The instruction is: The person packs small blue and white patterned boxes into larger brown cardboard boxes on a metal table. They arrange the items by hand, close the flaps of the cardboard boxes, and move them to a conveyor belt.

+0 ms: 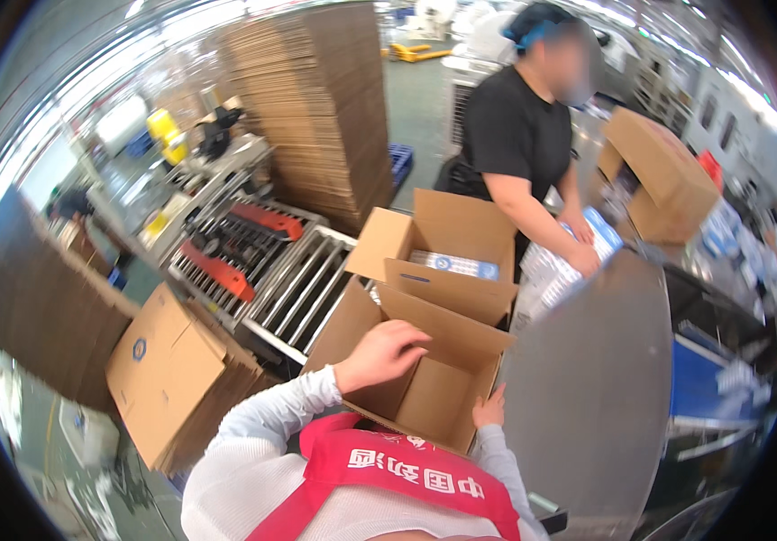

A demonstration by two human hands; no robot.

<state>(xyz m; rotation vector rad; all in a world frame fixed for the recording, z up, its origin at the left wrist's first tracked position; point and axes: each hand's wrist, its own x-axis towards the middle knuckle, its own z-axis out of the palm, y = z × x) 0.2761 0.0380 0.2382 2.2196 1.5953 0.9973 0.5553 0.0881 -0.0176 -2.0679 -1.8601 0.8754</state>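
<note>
An open cardboard box, its inside bare, stands directly before me. My left hand hovers over its left part, fingers loosely bent and holding nothing. Against the outer right wall of the same box lies my right hand, its fingers stretched out. Just beyond is a second open carton with blue-and-white packs inside. Across from me, a co-worker in a black top has both hands on a blue-and-white plastic-wrapped pack beside that carton.
To the left, a roller conveyor leads to a machine with red guides. Flattened cartons lean near my left elbow; a tall cardboard stack rises behind. A grey metal table extends right, with a large tilted carton beyond.
</note>
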